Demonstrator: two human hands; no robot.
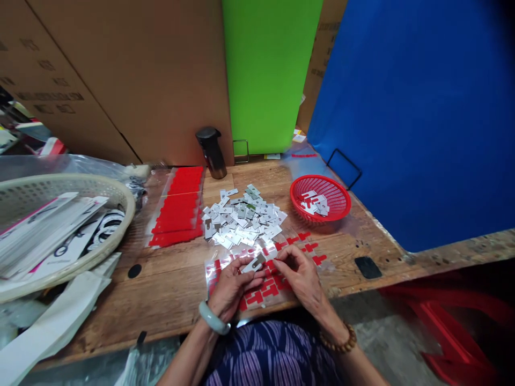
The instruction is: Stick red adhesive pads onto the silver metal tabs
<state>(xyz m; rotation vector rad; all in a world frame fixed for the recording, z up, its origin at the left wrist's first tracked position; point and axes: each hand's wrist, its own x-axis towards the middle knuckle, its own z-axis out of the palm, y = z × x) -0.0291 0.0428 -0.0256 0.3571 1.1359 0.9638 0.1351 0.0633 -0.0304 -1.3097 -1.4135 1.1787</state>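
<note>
My left hand (234,284) is closed on a small silver metal plate (255,263) with a slot in it, held between thumb and fingers. My right hand (302,274) is just to its right, thumb and forefinger pinched together; whatever lies between the tips is too small to make out. Below both hands lies a clear sheet of red T-shaped stickers (270,289), partly covered by them. Behind it is a loose pile of similar metal plates (243,217). A red plastic basket (341,206) at the back right holds several plates that show red and white.
Stacked red sticker sheets (179,201) lie left of the pile, near a dark flask (212,154). A large cream basket (127,206) with flat packets and rings stands at the left. Cardboard (140,80), a green panel (269,75) and a blue panel (418,118) wall off the back and right.
</note>
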